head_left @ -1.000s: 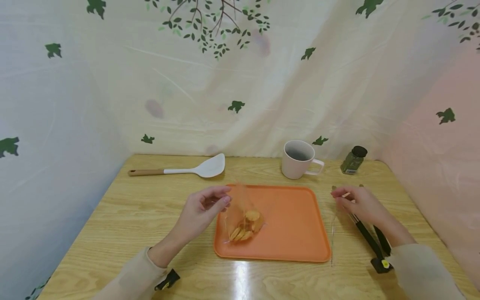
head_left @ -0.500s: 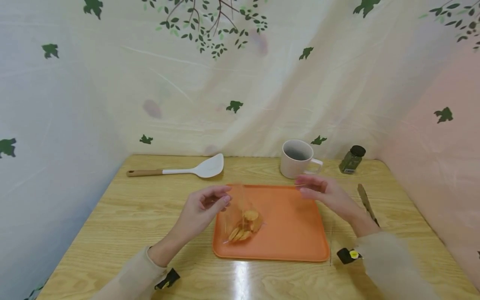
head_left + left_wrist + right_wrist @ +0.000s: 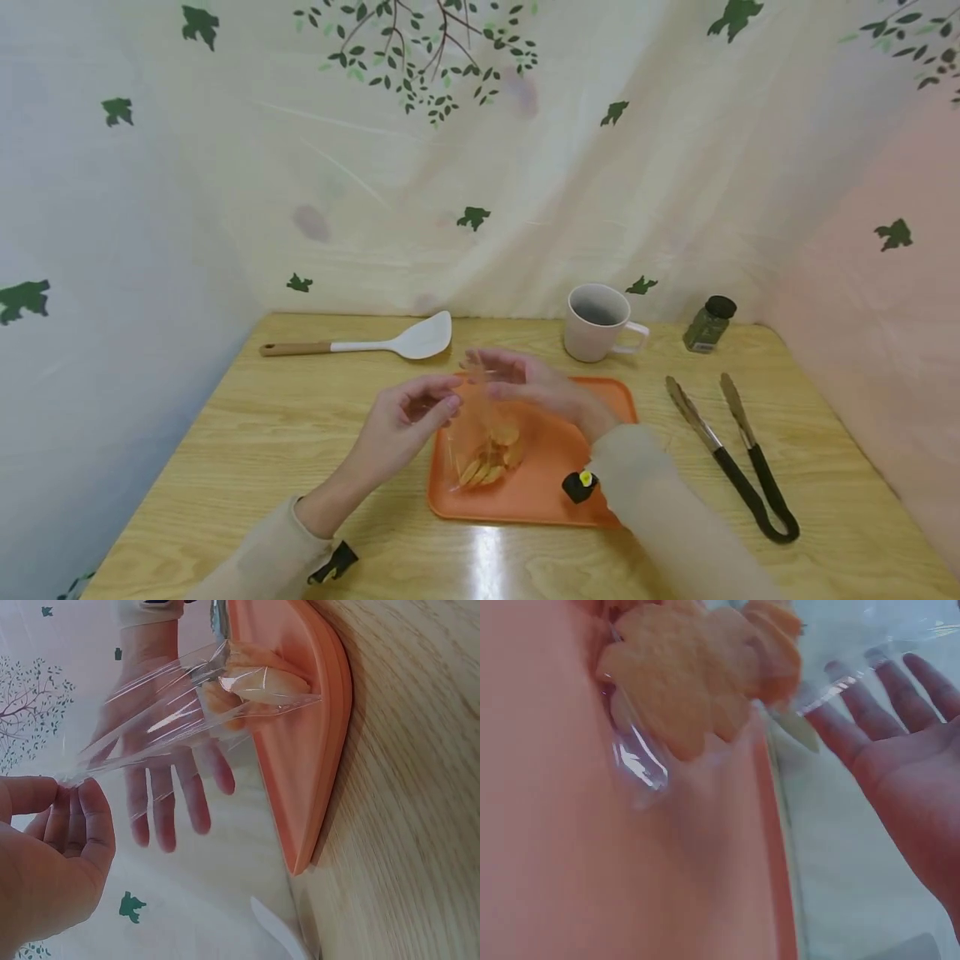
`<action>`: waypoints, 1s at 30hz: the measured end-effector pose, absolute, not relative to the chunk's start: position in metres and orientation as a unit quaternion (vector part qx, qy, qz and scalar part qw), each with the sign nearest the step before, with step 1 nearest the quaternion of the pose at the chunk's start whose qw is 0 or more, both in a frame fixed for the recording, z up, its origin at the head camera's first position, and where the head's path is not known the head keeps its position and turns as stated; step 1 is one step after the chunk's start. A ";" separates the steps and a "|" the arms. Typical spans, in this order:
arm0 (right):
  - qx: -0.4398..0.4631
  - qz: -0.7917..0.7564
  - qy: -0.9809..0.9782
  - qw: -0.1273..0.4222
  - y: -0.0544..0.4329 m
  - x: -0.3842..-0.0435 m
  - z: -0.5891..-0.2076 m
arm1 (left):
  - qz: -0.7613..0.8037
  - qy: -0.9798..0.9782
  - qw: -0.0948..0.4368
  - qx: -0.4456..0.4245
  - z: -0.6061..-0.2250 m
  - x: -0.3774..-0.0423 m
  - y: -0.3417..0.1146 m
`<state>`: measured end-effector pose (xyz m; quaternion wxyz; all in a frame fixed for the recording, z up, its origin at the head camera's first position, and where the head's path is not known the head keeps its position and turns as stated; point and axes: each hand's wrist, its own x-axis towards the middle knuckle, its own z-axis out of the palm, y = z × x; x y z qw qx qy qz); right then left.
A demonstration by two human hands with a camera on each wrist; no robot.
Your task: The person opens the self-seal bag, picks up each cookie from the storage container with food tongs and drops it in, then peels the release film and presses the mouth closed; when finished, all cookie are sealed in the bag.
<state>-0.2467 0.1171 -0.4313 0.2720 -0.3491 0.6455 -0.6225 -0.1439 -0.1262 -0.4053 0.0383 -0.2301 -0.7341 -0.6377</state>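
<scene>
My left hand (image 3: pixel 408 429) pinches the gathered top of a clear plastic bag (image 3: pixel 169 724) between thumb and fingers. Inside the bag's lower end are several golden cookies (image 3: pixel 487 467), one with a scalloped edge in the right wrist view. The bag hangs slanting, its bottom on the orange tray (image 3: pixel 555 508). My right hand (image 3: pixel 536 385) is just behind the bag, near the left fingertips. In the left wrist view its fingers (image 3: pixel 161 806) are spread and nearly straight, seen partly through the plastic. Whether they touch the bag I cannot tell.
Tongs with black handles (image 3: pixel 738 479) lie spread right of the tray. Behind the tray stand a pale mug (image 3: pixel 592 325) and a black-capped green jar (image 3: pixel 708 325). A white spatula with a wooden handle (image 3: pixel 360 343) lies at the back left. A printed cloth hangs behind the table.
My right hand has moved left from above the tongs, across the tray, to the bag. The tongs are now fully visible. My left hand keeps its pinch and has hardly moved.
</scene>
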 end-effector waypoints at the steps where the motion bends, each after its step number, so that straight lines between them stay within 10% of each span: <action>1: -0.360 -0.628 0.635 0.270 0.114 -0.247 -0.433 | -0.638 -0.733 0.039 -0.232 -0.405 -0.144 -0.126; 30: -0.282 -0.685 0.667 0.078 0.113 -0.227 -0.416 | -0.650 -0.727 0.055 -0.215 -0.410 -0.146 -0.136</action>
